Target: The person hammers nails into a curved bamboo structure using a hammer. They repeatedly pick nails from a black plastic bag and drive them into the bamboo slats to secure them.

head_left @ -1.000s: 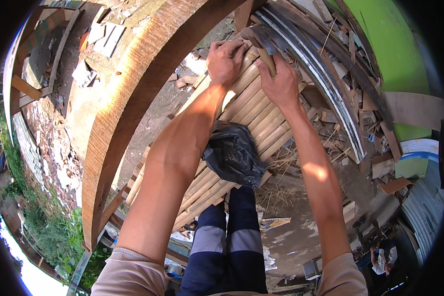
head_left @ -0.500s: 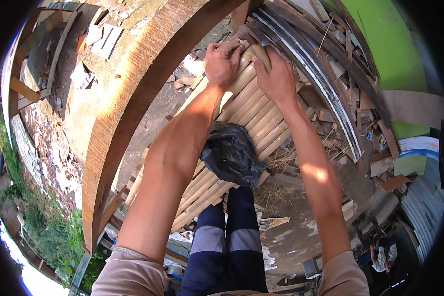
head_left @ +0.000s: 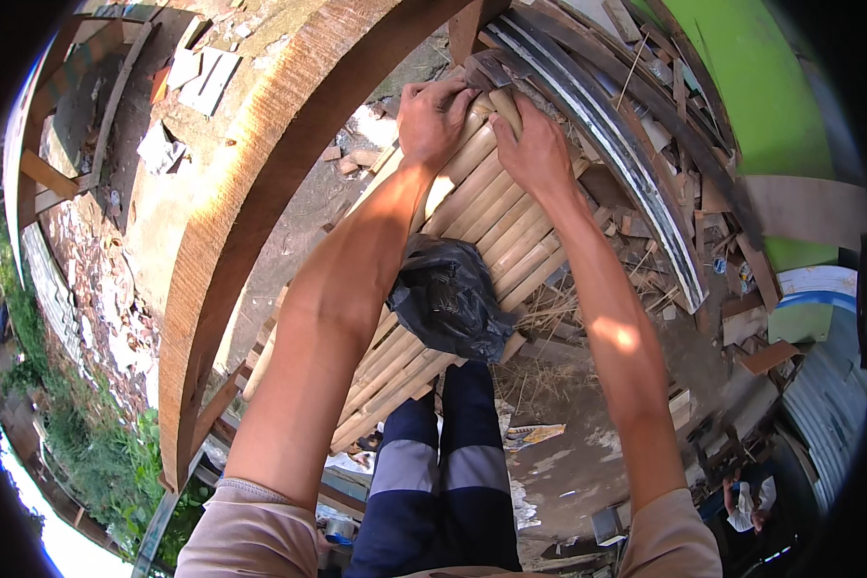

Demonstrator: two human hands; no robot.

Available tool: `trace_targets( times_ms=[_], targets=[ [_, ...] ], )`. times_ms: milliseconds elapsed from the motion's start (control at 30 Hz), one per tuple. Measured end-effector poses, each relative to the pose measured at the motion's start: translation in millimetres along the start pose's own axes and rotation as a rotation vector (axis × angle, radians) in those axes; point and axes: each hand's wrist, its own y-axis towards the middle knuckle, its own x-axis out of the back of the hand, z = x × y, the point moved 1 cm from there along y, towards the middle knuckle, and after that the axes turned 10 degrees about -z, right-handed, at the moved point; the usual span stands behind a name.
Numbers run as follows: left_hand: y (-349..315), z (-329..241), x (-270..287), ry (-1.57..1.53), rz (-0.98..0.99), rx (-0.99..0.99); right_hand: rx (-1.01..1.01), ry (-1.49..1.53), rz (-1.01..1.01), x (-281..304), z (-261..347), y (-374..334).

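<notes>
A row of bamboo slats lies side by side in front of me, forming a slatted surface. At its far end my left hand rests with bent, closed fingers; whatever they pinch is hidden. Beside it, my right hand is wrapped around the pale handle of a hammer. The hammer's dark head lies right by the left fingertips, over the slat ends. Between my forearms, an open black plastic bag sits on the slats, with small thin pieces inside, perhaps nails.
A thick curved-looking wooden beam passes close on my left. Long boards and a white-striped strip lie at the right, by a green wall. Scrap wood litters the ground. Another person appears at the lower right.
The hammer and my right hand have shifted slightly left, nearer my left fingers. My left hand stays at the slat ends, and the bag has not visibly moved on the slats.
</notes>
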Motion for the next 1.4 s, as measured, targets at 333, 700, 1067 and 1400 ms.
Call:
trace_targets(
  times_ms=[333,700,1067,1400],
  targets=[
    [2.5,10.4,28.6,0.293,0.183,0.023,0.035,0.08,-0.144,7.2,4.4,-19.2],
    [-27.8,10.9,67.8,0.587,0.319,0.481,0.074,0.129,-0.175,11.3,10.3,-14.6],
    [-30.4,15.1,62.6,0.586,0.323,0.419,0.099,0.124,-0.145,2.5,-4.7,-6.7],
    [-29.3,19.9,60.8,0.606,0.35,0.406,0.081,0.128,-0.13,-7.5,-10.8,-6.1]
  ],
)
